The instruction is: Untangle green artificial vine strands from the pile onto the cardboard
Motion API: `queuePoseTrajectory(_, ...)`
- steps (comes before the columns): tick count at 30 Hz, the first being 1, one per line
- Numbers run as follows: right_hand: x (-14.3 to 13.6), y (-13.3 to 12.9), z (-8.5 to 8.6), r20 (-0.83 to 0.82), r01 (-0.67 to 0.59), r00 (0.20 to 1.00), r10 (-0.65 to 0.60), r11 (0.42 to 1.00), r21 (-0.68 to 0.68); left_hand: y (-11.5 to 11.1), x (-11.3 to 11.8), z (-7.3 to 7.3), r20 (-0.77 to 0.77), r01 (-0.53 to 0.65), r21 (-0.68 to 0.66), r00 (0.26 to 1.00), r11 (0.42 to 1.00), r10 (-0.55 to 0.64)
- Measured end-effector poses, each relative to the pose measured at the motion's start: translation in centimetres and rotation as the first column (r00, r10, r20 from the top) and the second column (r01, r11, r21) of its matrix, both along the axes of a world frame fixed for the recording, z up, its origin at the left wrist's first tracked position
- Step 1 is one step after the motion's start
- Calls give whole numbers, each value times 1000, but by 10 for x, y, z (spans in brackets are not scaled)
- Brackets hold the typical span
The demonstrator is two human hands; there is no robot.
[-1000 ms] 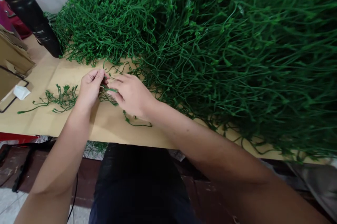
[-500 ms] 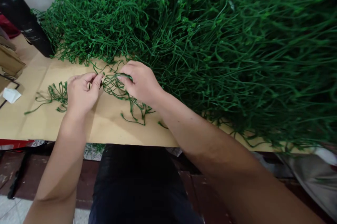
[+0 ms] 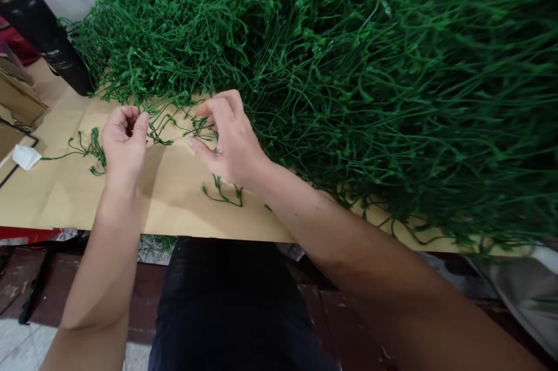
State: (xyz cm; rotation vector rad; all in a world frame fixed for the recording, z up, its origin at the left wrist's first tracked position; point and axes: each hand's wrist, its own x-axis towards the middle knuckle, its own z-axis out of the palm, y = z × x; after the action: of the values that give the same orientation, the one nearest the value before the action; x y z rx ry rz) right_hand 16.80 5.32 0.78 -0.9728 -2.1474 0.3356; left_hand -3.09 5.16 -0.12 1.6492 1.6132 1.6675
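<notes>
My left hand [image 3: 126, 137] is closed, thumb against curled fingers, with a thin green plastic stem [image 3: 134, 83] rising from the fingertips toward the pile. Part of what it grips is hidden by the fingers. To its left, a small bunch of green sprigs [image 3: 93, 150] lies on the brown paper. My right hand [image 3: 233, 138] is open, thumb and fingers apart, above some loose sprigs [image 3: 201, 127]. Between the hands a few short sprigs [image 3: 161, 137] lie on the paper. Another loose sprig [image 3: 224, 198] is below the right hand.
A large heap of green artificial stems [image 3: 331, 68] covers the back and right of the paper-covered table [image 3: 174, 214]. At the back left stands a black bottle [image 3: 47, 34]. A white piece [image 3: 27, 157] and a cardboard box [image 3: 20, 92] are at the left edge.
The tangled stems stretched between my hands are no longer held there. My left hand has moved slightly left and up. My right hand has opened from its pinch and let go of the stems.
</notes>
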Motion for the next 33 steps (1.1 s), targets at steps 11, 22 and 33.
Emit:
queuePoseTrajectory(11,36,-18,-24,587,-223,802,109,967,125,-7,11,7,79,6,-20,997,1000,-5)
queuePoseTrajectory(22,39,0,-16,375,-39,927,7,996,78,-10,18,6,28,212,-224,977,951,-211)
queuePoseTrajectory(33,-4,15,2,-133,-310,950,282,898,-312,-11,25,7,-38,298,-248,948,922,-317)
